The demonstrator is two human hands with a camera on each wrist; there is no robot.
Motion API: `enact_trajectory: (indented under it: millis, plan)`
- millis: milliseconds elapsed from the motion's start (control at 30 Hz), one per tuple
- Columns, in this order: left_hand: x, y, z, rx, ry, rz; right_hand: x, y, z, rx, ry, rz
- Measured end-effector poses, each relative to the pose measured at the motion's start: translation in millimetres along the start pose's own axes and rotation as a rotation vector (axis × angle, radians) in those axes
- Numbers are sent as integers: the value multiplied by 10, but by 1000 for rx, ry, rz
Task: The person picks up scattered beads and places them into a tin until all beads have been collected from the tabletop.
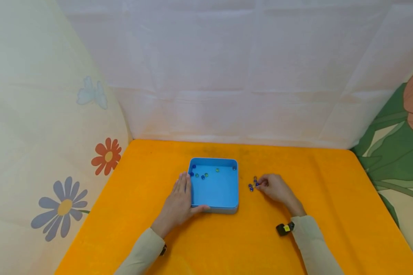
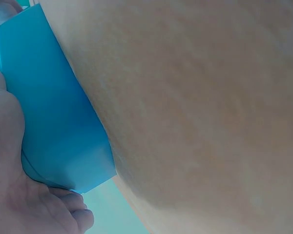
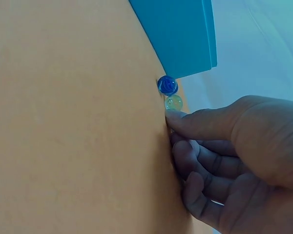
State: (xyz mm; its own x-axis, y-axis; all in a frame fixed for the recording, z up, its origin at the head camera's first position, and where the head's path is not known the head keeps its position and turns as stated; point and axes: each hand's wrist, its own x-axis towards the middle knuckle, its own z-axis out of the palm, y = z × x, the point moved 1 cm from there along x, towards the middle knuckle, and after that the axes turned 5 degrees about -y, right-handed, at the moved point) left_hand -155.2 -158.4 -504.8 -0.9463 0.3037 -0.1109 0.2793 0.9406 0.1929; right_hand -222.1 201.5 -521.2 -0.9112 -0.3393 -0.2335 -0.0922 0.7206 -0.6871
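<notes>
A square blue box [image 1: 215, 193], like a shallow open tin, stands on the orange table with several blue and greenish glass marbles [image 1: 203, 177] inside, mostly toward its far left. My left hand [image 1: 179, 202] rests against it, straight fingers along the left wall and the thumb at the near edge; the left wrist view shows the blue wall [image 2: 58, 107] beside the palm. To the right of the box lies a small cluster of marbles [image 1: 251, 189]. Over it, my right hand [image 1: 274, 187] pinches a marble between thumb and fingertips, largely hidden. A blue swirled marble [image 3: 167, 85] and a clear yellowish marble [image 3: 174, 103] sit beside the thumb tip.
An orange cloth [image 1: 220, 244] covers the table. A white sheet [image 1: 227, 76] hangs along the back edge, with flower-printed sheets at both sides. Black straps with a small device [image 1: 285, 228] are on the wrists.
</notes>
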Motion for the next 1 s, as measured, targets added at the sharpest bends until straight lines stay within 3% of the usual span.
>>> enact_trajectory:
  millis: [600, 1000]
  plan:
    - [-11, 2, -11, -5, 4, 6, -22, -10, 4, 6, -8, 6]
    - [-17, -17, -35, -33, -46, -8, -42, -74, -21, 10, 1, 20]
